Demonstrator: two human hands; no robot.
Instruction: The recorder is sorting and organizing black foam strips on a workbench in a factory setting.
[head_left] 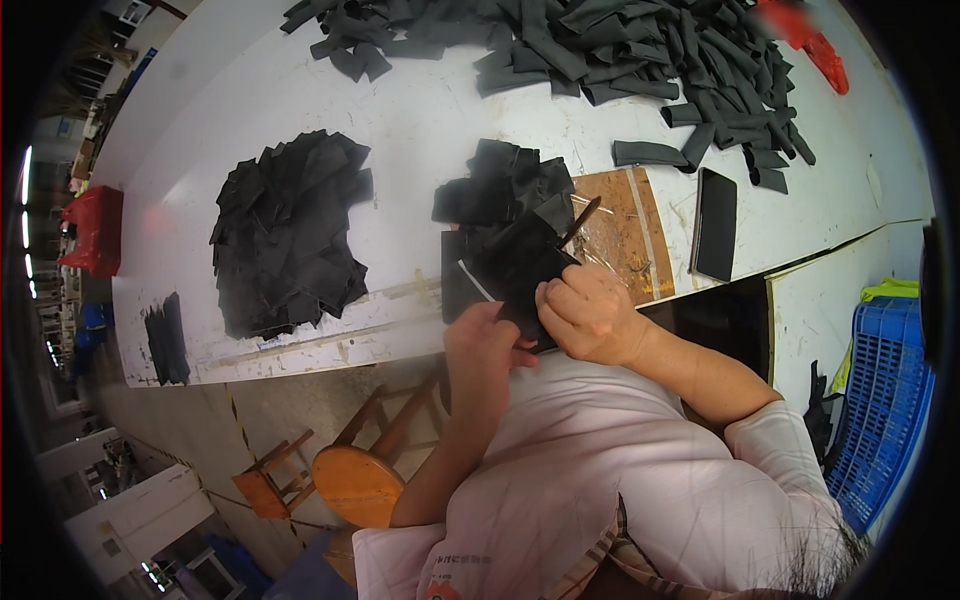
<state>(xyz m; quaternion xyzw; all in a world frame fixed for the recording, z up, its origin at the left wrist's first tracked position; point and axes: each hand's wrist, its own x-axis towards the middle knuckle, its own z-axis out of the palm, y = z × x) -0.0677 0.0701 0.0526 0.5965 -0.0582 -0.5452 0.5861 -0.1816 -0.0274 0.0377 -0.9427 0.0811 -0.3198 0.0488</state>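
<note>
My left hand [483,345] is closed at the table's front edge. Its fingertips pinch the lower end of a thin white strip [475,279], which lies across black fabric. Just to the right, my right hand [592,315] is curled closed at the near edge of a black fabric piece [525,262] and grips it. A slim brown pointed stick or tool [580,224] slants up beyond the right knuckles; whether that hand holds it as well is hidden. Behind both hands, more black fabric pieces [505,185] lie heaped, partly over a brown board [640,225].
On the white table [400,240] lie a large pile of black pieces [290,235], a small black stack [166,338] and many dark folded strips [620,50] at the back. A phone [714,225] lies right of the board. A blue crate [880,390] and wooden stools [358,484] stand nearby.
</note>
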